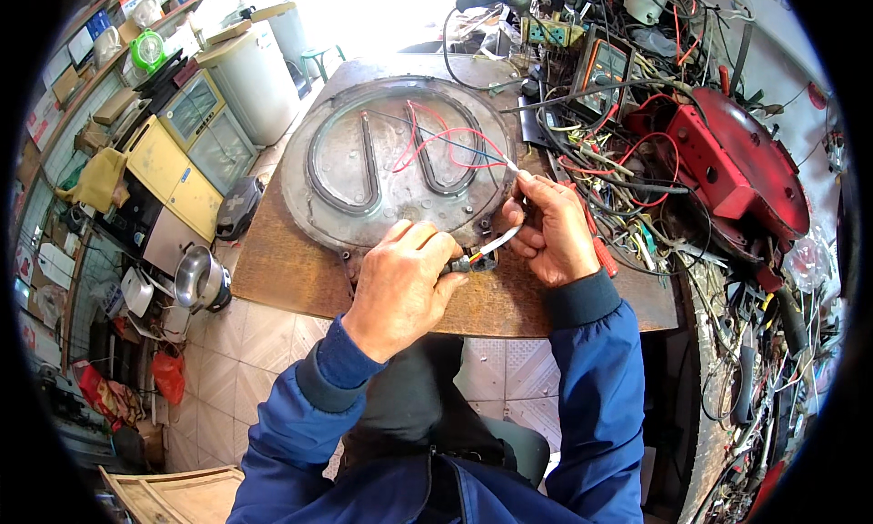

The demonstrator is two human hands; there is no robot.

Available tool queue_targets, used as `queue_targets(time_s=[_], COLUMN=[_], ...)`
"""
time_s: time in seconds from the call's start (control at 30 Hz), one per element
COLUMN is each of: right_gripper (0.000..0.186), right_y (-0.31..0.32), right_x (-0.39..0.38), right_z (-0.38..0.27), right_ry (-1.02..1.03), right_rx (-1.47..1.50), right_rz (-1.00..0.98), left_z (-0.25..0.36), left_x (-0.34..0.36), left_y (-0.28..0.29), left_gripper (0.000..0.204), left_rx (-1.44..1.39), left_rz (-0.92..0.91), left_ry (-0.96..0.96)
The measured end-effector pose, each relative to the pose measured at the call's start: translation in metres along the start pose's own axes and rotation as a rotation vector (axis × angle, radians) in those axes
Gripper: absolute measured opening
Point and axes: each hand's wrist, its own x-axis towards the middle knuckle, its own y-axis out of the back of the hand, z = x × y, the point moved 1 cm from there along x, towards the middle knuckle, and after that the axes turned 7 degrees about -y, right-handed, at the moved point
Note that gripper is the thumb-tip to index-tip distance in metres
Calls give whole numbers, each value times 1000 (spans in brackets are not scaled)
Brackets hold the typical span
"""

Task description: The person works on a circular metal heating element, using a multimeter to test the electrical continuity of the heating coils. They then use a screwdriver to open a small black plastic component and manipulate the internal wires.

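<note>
A round grey metal plate (307, 188) with a looped tubular element (368, 169) lies on the wooden table (273, 279). Thin red and blue wires (459, 131) cross it and run into a white cable (500, 239). My left hand (403, 286) is closed at the plate's near edge around a dark fitting (459, 264), partly hidden by my fingers, with yellow and red wires beside it. My right hand (550, 229) pinches the white cable near the end where the thin wires come out, at the plate's right edge.
Tangled cables (637, 160), a multimeter (602, 74), red-handled tools (605, 256) and a red metal housing (746, 169) crowd the right. At left are cabinets (166, 165), a steel pot (195, 276) and a small green fan (146, 51) over a tiled floor (227, 360).
</note>
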Motion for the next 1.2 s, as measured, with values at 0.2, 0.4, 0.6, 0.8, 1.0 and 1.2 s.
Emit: queue_targets(time_s=[0.2, 0.4, 0.6, 0.8, 1.0, 1.2], right_gripper=[17, 19, 22, 23, 16, 17], right_y=[-6, 1, 1, -6, -8, -6], right_x=[2, 3, 3, -5, -22, -22], right_z=[-1, 3, 6, 4, 9, 13], right_ry=[-28, -5, -2, 78, 178, 202], right_rx=[56, 96, 149, 151, -492, -615], right_rz=[17, -42, -72, -78, -101, -81], left_z=[-1, 14, 9, 14, 11, 13], left_x=[2, 12, 12, 15, 13, 12], left_y=[1, -2, -20, -22, -21, -20], left_gripper=[29, 26, 14, 11, 10, 12], left_rx=[14, 70, 28, 51, 44, 62], left_rz=[-35, -19, 117, 165, 129, 135], left_ry=[22, 103, 123, 79, 120, 123])
